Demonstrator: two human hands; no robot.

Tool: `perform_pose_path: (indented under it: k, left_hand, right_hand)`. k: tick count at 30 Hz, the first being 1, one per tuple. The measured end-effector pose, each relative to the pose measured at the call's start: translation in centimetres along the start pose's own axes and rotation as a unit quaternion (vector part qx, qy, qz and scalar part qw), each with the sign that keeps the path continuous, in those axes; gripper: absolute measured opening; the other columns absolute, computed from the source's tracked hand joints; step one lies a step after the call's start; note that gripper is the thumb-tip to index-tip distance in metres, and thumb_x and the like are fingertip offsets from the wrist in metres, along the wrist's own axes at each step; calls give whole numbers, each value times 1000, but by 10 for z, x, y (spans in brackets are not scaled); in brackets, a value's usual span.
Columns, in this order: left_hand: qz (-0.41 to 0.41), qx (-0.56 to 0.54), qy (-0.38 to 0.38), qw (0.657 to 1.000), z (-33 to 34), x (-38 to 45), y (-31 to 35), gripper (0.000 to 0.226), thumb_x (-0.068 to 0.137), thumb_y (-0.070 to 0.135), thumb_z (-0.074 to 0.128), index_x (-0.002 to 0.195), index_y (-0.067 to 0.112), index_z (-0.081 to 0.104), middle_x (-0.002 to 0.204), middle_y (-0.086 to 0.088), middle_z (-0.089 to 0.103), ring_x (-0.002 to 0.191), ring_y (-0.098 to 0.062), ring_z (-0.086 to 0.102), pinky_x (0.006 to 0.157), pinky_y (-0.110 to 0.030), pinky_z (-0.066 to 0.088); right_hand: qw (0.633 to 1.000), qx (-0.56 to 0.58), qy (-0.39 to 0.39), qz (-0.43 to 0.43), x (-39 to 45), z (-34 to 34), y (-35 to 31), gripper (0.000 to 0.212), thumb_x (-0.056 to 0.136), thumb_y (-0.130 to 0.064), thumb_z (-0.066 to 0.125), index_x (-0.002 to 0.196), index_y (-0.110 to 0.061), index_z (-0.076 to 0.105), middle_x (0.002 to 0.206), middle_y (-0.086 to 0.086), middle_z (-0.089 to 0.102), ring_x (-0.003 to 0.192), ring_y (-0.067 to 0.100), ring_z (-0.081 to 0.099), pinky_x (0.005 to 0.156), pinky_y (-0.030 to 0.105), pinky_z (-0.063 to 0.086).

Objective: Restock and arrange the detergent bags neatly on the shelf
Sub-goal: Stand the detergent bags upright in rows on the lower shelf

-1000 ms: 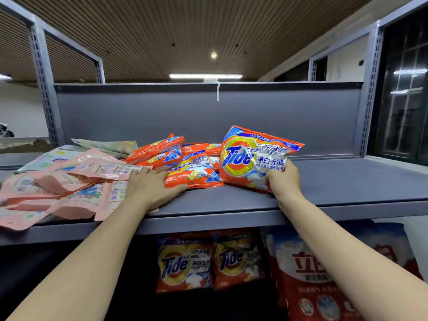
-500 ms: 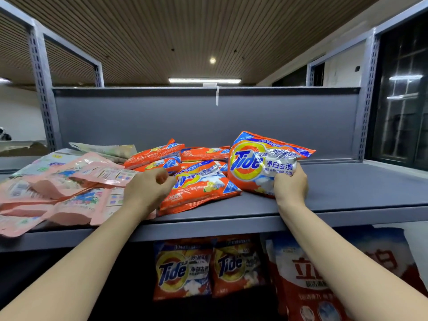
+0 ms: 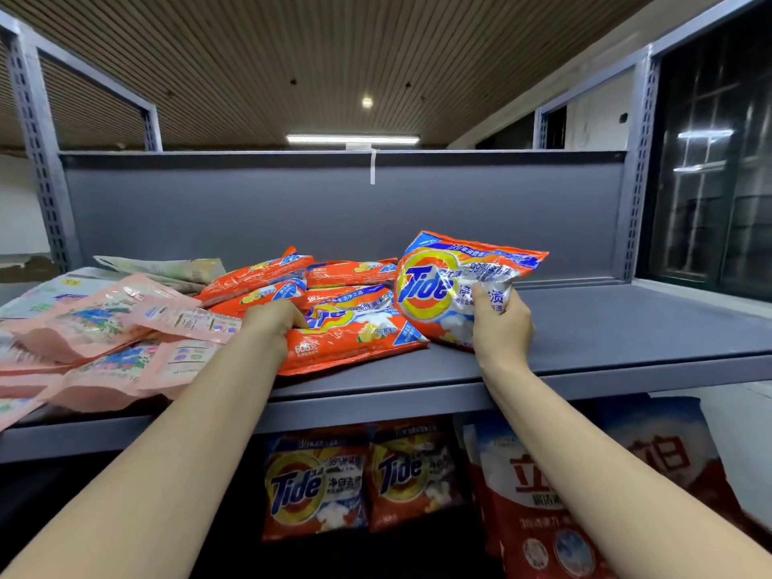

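Head view: one Tide bag (image 3: 455, 286) is gripped upright by the right hand (image 3: 501, 323); a flat bag (image 3: 355, 336) is seemingly grasped by the left hand (image 3: 273, 323) and could be dragged off the shelf (image 3: 626, 328).

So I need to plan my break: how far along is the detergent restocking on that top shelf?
Early. Done: little; no upright row is formed on the grey shelf. In hand: the right hand grips one Tide bag nearly upright, and the left hand grips a flat Tide bag from the orange pile. Left: the other orange bags and pink pouches lie jumbled.
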State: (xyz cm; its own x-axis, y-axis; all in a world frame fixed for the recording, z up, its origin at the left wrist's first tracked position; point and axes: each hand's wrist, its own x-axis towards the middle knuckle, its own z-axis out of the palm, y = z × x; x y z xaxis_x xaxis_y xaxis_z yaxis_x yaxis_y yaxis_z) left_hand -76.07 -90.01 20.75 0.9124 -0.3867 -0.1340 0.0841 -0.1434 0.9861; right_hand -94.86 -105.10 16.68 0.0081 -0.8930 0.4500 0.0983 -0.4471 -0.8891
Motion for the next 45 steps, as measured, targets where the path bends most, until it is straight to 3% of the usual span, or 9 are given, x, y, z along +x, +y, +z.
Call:
perform_pose_path:
  k: [3, 10, 16, 20, 25, 30, 35, 39, 45]
  left_hand:
    - [-41, -70, -41, 996, -1, -2, 6, 56, 77, -6, 61, 130, 3, 43, 121, -17, 57, 109, -34, 58, 97, -45, 47]
    - [-76, -215, -25, 973, 14, -19, 1, 45, 81, 7, 68, 122, 6, 49, 111, -10, 61, 101, -28, 63, 80, -41, 50]
    - [-38, -195, -91, 976, 30, -30, 3, 28, 81, 16, 70, 104, 7, 58, 85, -12, 66, 71, -26, 65, 65, -39, 54]
    - [17, -92, -57, 994, 42, -16, 4, 49, 81, 22, 69, 125, 8, 53, 104, -15, 68, 84, -28, 68, 81, -41, 55]
    - [99, -81, 69, 989, 44, -20, -8, 43, 98, 15, 42, 140, 6, 40, 138, -14, 49, 107, -28, 56, 85, -31, 43]
    - [238, 2, 206, 949, 38, -56, -12, 47, 100, 34, 39, 139, 8, 40, 137, -11, 51, 124, -32, 46, 98, -37, 36]
    - [416, 22, 282, 864, 25, -81, -32, 34, 101, 33, 37, 116, 5, 48, 87, 0, 59, 79, -22, 54, 69, -26, 29]
    - [485, -1, 310, 818, 6, -93, -46, 33, 101, 30, 41, 112, 1, 52, 88, -9, 64, 80, -35, 59, 66, -32, 37]
    - [508, -20, 342, 790, -23, -127, -74, 35, 101, 21, 41, 108, -11, 53, 94, -26, 62, 81, -24, 47, 71, -27, 33]
  right_hand:
    - [1000, -7, -6, -12, -2, -1, 0, 16, 96, -32, 52, 101, -19, 62, 93, -3, 63, 84, 15, 57, 71, 27, 42]
    - [999, -16, 2, -32, -8, -1, 0, 19, 95, -27, 54, 107, -15, 63, 102, 1, 68, 86, 13, 61, 68, 26, 47]
    - [998, -40, 8, -37, -10, 1, 2, 20, 91, -28, 58, 107, -17, 63, 106, 8, 66, 98, 22, 62, 81, 33, 50]
    - [999, -29, 0, -34, -10, 1, 1, 17, 91, -36, 59, 102, -23, 61, 106, 4, 67, 97, 19, 64, 82, 35, 52]
    - [999, -4, 2, -48, -12, -2, -6, 20, 97, -38, 49, 97, -21, 59, 93, -2, 67, 83, 12, 61, 68, 23, 47]
    - [999, 40, 13, -23, -12, -5, -14, 15, 99, -34, 48, 90, -24, 55, 80, -10, 62, 77, 12, 63, 67, 25, 50]
    - [997, 27, 64, -18, -20, -29, -23, 17, 99, -35, 46, 90, -24, 53, 84, -9, 61, 72, 9, 60, 57, 17, 39]
    - [995, 28, 82, -57, -32, -54, -28, 17, 99, -35, 47, 92, -23, 57, 81, -12, 57, 65, 3, 51, 54, 19, 31]
    - [981, 110, 110, -114, -51, -98, -26, 16, 97, -29, 52, 96, -18, 64, 79, -17, 62, 65, -5, 54, 63, 16, 39]
